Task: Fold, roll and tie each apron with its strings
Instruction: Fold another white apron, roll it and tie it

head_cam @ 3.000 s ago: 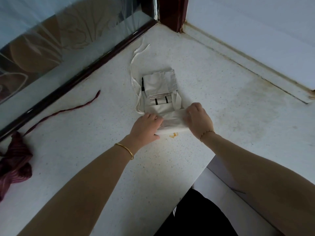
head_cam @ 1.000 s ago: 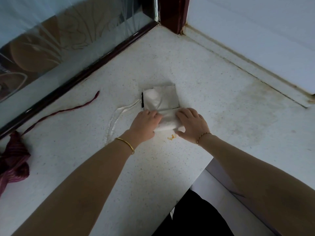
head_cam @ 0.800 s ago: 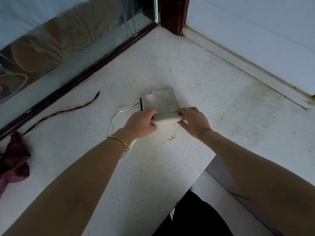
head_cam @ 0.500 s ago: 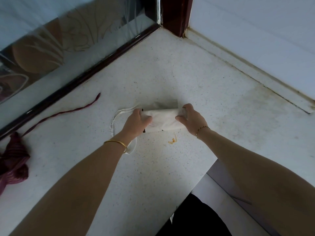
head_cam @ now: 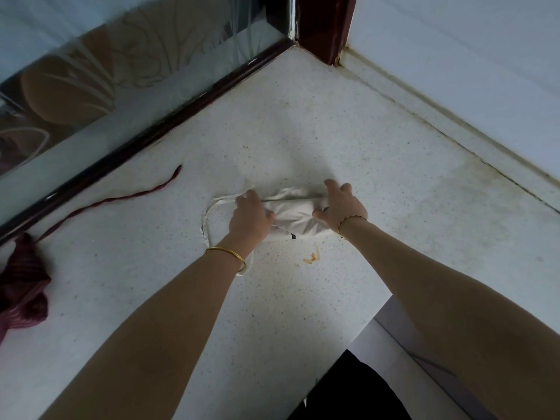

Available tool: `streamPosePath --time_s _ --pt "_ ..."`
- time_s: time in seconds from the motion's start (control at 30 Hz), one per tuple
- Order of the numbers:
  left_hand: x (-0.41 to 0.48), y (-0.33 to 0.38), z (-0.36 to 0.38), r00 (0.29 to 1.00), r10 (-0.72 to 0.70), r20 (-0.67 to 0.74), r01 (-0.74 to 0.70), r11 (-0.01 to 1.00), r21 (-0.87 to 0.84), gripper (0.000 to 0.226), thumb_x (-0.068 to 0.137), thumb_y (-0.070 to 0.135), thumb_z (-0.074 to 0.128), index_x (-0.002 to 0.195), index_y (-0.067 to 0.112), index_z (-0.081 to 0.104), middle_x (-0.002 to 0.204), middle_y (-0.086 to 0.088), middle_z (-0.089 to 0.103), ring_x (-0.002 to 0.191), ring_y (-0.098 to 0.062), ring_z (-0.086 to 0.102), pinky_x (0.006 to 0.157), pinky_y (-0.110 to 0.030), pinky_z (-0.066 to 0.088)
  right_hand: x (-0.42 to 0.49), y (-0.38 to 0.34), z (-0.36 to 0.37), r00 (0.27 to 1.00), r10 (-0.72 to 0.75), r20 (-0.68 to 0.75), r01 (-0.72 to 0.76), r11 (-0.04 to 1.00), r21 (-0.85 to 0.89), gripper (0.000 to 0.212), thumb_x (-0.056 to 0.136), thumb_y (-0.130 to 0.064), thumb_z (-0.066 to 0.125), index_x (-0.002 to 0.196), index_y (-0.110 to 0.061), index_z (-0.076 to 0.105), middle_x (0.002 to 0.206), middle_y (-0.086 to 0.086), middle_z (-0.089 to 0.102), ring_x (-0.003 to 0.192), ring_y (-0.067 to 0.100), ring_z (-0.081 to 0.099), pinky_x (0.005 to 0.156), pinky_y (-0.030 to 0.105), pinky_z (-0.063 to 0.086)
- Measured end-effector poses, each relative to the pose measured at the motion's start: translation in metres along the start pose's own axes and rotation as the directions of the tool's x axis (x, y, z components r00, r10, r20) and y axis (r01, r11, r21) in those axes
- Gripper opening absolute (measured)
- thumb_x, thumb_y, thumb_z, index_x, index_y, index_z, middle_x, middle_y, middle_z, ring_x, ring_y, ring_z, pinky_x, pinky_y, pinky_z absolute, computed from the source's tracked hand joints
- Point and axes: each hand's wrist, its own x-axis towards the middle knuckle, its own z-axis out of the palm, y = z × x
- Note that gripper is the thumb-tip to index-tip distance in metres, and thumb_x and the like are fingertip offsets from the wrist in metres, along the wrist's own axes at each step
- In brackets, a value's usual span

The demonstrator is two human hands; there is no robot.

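Closest in, over the front edge of the speckled white bench [head_cam: 303, 313]. Off to the left, a crumpled maroon apron [head_cam: 21, 286], or so it appears, with its maroon string [head_cam: 121, 198] stretched away toward the middle. Not rolled, not tied.

A little farther, just short of the work, a small orange smear [head_cam: 312, 256] on the surface.

Then, at mid-bench, the white apron [head_cam: 292, 212], rolled into a short fat bundle lying crosswise. Gripped at its left end by the left hand [head_cam: 250, 218], fingers curled over the top. Gripped at its right end by the right hand [head_cam: 341, 207], thumb on the near side and fingers over the far side. Both clamped on the cloth, neither free.

Judged soft, light and springy: likely to loosen once released, so best pinned across the middle with one hand while reaching with the other. No stiffness to lean on. Best squeezed round the whole bundle, never lifted by a loose corner.

Trailing from under the left hand, the white strings [head_cam: 209, 213], looping on the bench and back beneath the left wrist. Thin and limp, easy to tangle; better picked up close to the roll than at the free end. Not yet wound round.

Farthest, a dark-framed glass panel [head_cam: 121, 62] on the left, a dark red post [head_cam: 324, 25] in the corner, a pale wall [head_cam: 454, 56] on the right.
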Motion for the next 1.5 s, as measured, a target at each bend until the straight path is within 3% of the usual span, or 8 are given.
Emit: streamPosePath --time_s 0.2,0.4,0.63,0.83,0.97,1.07,1.2,1.5 --pt "0.003 -0.001 0.000 0.997 0.076 -0.010 -0.073 0.981 0.177 0.050 0.092 0.029 0.057 0.132 0.007 0.035 0.128 -0.019 0.035 0.112 -0.036 0.050 0.084 -0.041 0.048 0.015 -0.014 -0.003 0.947 -0.294 0.126 0.315 0.927 -0.205 0.071 0.090 -0.007 0.050 0.149 -0.029 0.018 0.152 -0.004 0.028 0.139 0.027 0.023 0.106 0.047 0.033" --pt "0.017 -0.006 -0.011 0.993 0.048 0.112 -0.049 0.999 0.002 0.055 0.082 0.023 0.066 0.130 0.014 0.042 0.127 -0.015 0.035 0.106 -0.033 0.054 0.093 -0.041 0.048 0.019 -0.013 -0.002 0.953 -0.287 0.095 0.300 0.936 -0.182 0.055 0.083 -0.002 0.055 0.133 -0.023 0.044 0.128 0.006 0.041 0.119 0.026 0.040 0.095 0.039 0.043" --pt "0.024 -0.015 -0.011 0.987 0.147 0.068 -0.136 0.980 -0.143 0.043 0.079 0.018 0.070 0.114 0.004 0.050 0.115 -0.014 0.051 0.097 -0.026 0.056 0.079 -0.030 0.045 0.017 -0.012 -0.005 0.946 -0.315 0.078 0.324 0.934 -0.153 0.031 0.083 0.000 0.052 0.110 -0.015 0.052 0.117 0.007 0.043 0.108 0.025 0.043 0.089 0.038 0.045" --pt "0.019 -0.014 -0.008 0.980 0.197 0.036 -0.182 0.953 -0.241 0.038 0.084 0.003 0.062 0.120 0.000 0.052 0.116 -0.013 0.055 0.103 -0.023 0.053 0.082 -0.025 0.041 0.013 0.003 -0.008 0.933 -0.356 0.059 0.359 0.933 -0.041 0.015 0.087 -0.020 0.059 0.102 -0.016 0.061 0.109 -0.001 0.052 0.103 0.019 0.046 0.085 0.031 0.040" --pt "0.020 -0.020 -0.007 0.972 0.236 0.018 -0.227 0.951 -0.210 0.029 0.084 -0.004 0.056 0.113 -0.001 0.058 0.112 -0.012 0.056 0.095 -0.016 0.050 0.078 -0.021 0.037 0.000 0.002 0.008 0.850 -0.498 -0.172 0.451 0.857 -0.250 0.016 0.068 -0.005 0.073 0.079 -0.008 0.061 0.083 0.007 0.058 0.078 0.026 0.056 0.066 0.033 0.042" --pt "0.018 -0.025 -0.002 0.961 0.274 -0.045 -0.278 0.949 -0.150 0.019 0.082 -0.007 0.057 0.099 0.000 0.060 0.104 -0.012 0.056 0.088 -0.017 0.050 0.073 -0.020 0.035 -0.011 -0.005 0.016 0.808 -0.564 -0.169 0.437 0.766 -0.471 0.032 0.045 0.005 0.074 0.068 -0.010 0.059 0.066 0.004 0.052 0.057 0.023 0.051 0.051 0.027 0.037" --pt "0.015 -0.026 0.003 0.939 0.335 -0.079 -0.342 0.935 -0.099 0.014 0.080 -0.008 0.058 0.087 0.004 0.059 0.095 -0.010 0.053 0.081 -0.017 0.047 0.070 -0.020 0.033 -0.013 -0.013 0.014 0.775 -0.621 -0.116 0.526 0.736 -0.427 0.024 0.056 -0.019 0.083 0.065 -0.010 0.063 0.068 0.007 0.054 0.059 0.026 0.053 0.054 0.029 0.041" --pt "0.004 -0.036 0.007 0.929 0.364 -0.069 -0.370 0.914 -0.163 0.023 0.081 -0.004 0.061 0.101 0.007 0.061 0.100 -0.006 0.057 0.087 -0.016 0.054 0.076 -0.019 0.040 -0.020 -0.037 0.027 0.887 -0.432 0.161 0.455 0.878 -0.151 0.028 0.092 -0.027 0.056 0.109 -0.007 0.046 0.102 0.011 0.057 0.096 0.029 0.054 0.077 0.036 0.046"
